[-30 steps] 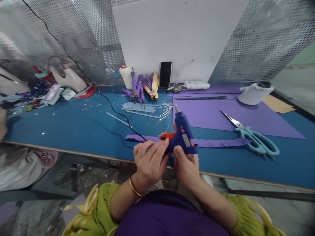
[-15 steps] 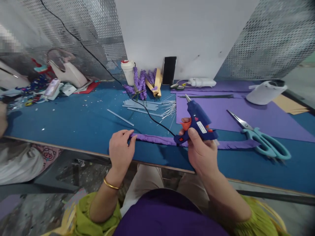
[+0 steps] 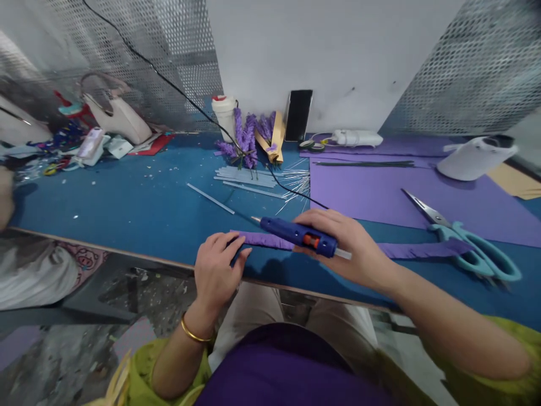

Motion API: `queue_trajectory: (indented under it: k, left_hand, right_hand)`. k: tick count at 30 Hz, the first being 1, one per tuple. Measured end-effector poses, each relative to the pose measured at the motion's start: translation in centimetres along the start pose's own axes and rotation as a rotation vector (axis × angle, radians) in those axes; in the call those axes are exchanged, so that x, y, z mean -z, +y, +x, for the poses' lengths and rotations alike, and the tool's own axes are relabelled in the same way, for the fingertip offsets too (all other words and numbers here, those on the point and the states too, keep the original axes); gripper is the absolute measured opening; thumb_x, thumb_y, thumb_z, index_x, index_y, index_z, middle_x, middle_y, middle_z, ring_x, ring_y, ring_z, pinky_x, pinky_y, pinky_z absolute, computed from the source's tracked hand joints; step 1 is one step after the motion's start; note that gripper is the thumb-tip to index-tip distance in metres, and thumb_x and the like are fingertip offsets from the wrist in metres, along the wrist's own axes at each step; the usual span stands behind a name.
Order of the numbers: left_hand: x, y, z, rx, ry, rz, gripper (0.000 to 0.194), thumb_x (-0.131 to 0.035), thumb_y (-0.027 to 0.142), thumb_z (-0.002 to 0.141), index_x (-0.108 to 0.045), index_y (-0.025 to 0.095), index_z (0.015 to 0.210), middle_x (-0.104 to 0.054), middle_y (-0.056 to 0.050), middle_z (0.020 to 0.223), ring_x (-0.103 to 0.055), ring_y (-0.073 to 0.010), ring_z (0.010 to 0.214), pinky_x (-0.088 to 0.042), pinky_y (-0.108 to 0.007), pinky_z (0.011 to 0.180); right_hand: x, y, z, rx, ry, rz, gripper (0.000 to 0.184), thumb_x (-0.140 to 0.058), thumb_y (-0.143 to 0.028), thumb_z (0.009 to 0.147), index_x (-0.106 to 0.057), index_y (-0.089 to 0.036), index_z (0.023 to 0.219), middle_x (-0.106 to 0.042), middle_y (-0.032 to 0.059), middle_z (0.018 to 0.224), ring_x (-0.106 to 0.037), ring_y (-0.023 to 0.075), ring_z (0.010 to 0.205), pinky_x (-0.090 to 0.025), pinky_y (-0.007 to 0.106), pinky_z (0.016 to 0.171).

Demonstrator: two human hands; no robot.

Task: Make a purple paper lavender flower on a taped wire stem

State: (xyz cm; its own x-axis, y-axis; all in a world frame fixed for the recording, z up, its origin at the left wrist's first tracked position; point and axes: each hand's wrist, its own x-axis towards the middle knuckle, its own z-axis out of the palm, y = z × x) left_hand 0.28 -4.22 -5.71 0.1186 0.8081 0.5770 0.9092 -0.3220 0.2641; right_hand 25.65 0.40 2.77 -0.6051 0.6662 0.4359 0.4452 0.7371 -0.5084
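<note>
My right hand (image 3: 346,245) is wrapped round a blue hot glue gun (image 3: 287,231), its nozzle pointing left and a clear glue stick poking out of the back. The gun hovers over a long purple crepe paper strip (image 3: 266,241), covering its middle. At the strip's left end, the fingertips of my left hand (image 3: 217,265) rest on the paper against the table, with the thumb apart from the fingers. The strip's right end lies over the teal handles of the scissors (image 3: 473,248). A loose glue stick (image 3: 210,198) lies just beyond my left hand.
Glue sticks (image 3: 245,177), thin wires (image 3: 298,181) and purple flowers (image 3: 247,135) lie farther back. A phone (image 3: 299,115) leans on the wall. Purple sheets (image 3: 363,192) and a white roll (image 3: 475,159) sit right. The gun's black cord (image 3: 203,113) crosses the table. Another person's hand (image 3: 5,197) shows far left.
The glue gun has swung from pointing upward to pointing left, its nozzle now lower and near the strip's left part. My left thumb has moved away from the fingers.
</note>
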Motion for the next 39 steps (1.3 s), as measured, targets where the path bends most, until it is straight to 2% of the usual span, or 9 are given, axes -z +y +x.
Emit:
queue_trajectory:
  k: [4, 10, 14, 23, 29, 31, 33, 36, 39]
  left_hand:
    - [-0.1, -0.4, -0.5, 0.003, 0.016, -0.048, 0.020, -0.062, 0.027, 0.090, -0.072, 0.021, 0.106, -0.073, -0.008, 0.112, -0.063, -0.0243, 0.105, -0.048, -0.042, 0.093]
    - [0.3, -0.9, 0.0, 0.095, 0.071, -0.111, 0.021, -0.061, 0.030, 0.091, -0.071, 0.020, 0.107, -0.072, -0.008, 0.110, -0.064, -0.0223, 0.104, -0.050, -0.038, 0.094]
    - [0.4, -1.4, 0.6, 0.134, 0.019, -0.085, 0.025, -0.060, 0.035, 0.091, -0.070, 0.021, 0.109, -0.072, -0.008, 0.110, -0.064, -0.0235, 0.104, -0.049, -0.038, 0.094]
    - [1.0, -2.7, 1.8, 0.144, -0.112, -0.091, 0.027, -0.051, 0.033, 0.096, -0.070, 0.019, 0.108, -0.072, -0.007, 0.109, -0.064, -0.0218, 0.103, -0.049, -0.035, 0.092]
    - [0.5, -3.0, 1.7, 0.125, -0.093, -0.054, 0.028, -0.052, 0.036, 0.095, -0.071, 0.021, 0.109, -0.071, -0.008, 0.109, -0.064, -0.0230, 0.103, -0.049, -0.037, 0.092]
    - [0.3, -3.1, 1.6, 0.117, -0.082, -0.054, 0.028, -0.052, 0.036, 0.095, -0.070, 0.022, 0.110, -0.071, -0.008, 0.109, -0.064, -0.0231, 0.102, -0.049, -0.037, 0.091]
    - [0.2, -3.1, 1.5, 0.110, -0.068, -0.057, 0.027, -0.053, 0.036, 0.094, -0.070, 0.022, 0.110, -0.071, -0.008, 0.109, -0.064, -0.0232, 0.102, -0.049, -0.037, 0.090]
    - [0.0, -3.1, 1.4, 0.110, -0.044, -0.049, 0.026, -0.054, 0.036, 0.093, -0.071, 0.023, 0.108, -0.072, -0.007, 0.107, -0.064, -0.0232, 0.100, -0.050, -0.036, 0.090]
    - [-0.2, -3.0, 1.4, 0.132, -0.030, -0.047, 0.025, -0.055, 0.036, 0.093, -0.071, 0.023, 0.107, -0.072, -0.007, 0.107, -0.064, -0.0229, 0.101, -0.049, -0.036, 0.090]
  right_hand:
    - [0.0, 0.8, 0.8, 0.005, -0.141, -0.069, 0.020, -0.062, -0.033, 0.091, -0.061, -0.021, 0.107, -0.072, 0.0051, 0.096, -0.065, 0.0198, 0.082, -0.046, 0.032, 0.072]
    - [-1.5, 2.0, 0.9, -0.004, -0.120, -0.047, 0.019, -0.059, -0.029, 0.090, -0.059, -0.020, 0.107, -0.071, 0.0064, 0.099, -0.065, 0.0202, 0.085, -0.047, 0.032, 0.074]
    - [-2.3, 3.0, 0.6, 0.080, -0.167, -0.181, 0.035, -0.054, -0.009, 0.077, -0.058, -0.016, 0.111, -0.070, 0.0101, 0.104, -0.065, 0.0239, 0.091, -0.045, 0.036, 0.078]
    - [-3.2, 4.0, 0.1, 0.098, -0.280, -0.313, 0.051, -0.048, 0.002, 0.070, -0.057, -0.009, 0.119, -0.065, 0.0173, 0.112, -0.061, 0.0285, 0.103, -0.046, 0.044, 0.087]
    - [-0.8, 3.4, -0.1, 0.154, -0.339, -0.265, 0.057, -0.046, 0.003, 0.075, -0.057, -0.014, 0.129, -0.062, 0.0143, 0.130, -0.058, 0.0257, 0.117, -0.046, 0.044, 0.099]
    - [1.4, 4.7, 1.0, 0.118, -0.304, -0.183, 0.049, -0.043, -0.001, 0.082, -0.063, -0.020, 0.123, -0.067, 0.0078, 0.125, -0.062, 0.0206, 0.113, -0.050, 0.037, 0.095]
    - [3.8, 7.5, 2.6, -0.036, -0.156, -0.182, 0.030, -0.047, -0.013, 0.089, -0.071, -0.024, 0.105, -0.073, 0.0024, 0.104, -0.068, 0.0174, 0.094, -0.053, 0.032, 0.082]
    - [6.4, 13.4, 5.1, -0.331, 0.124, -0.535, 0.014, -0.059, -0.016, 0.084, -0.073, -0.016, 0.082, -0.074, 0.0100, 0.087, -0.068, 0.0212, 0.085, -0.049, 0.033, 0.073]
    - [7.2, 18.5, 6.3, -0.501, 0.119, -0.706, 0.023, -0.058, -0.011, 0.084, -0.067, -0.006, 0.064, -0.072, 0.0167, 0.079, -0.069, 0.0214, 0.085, -0.044, 0.033, 0.074]
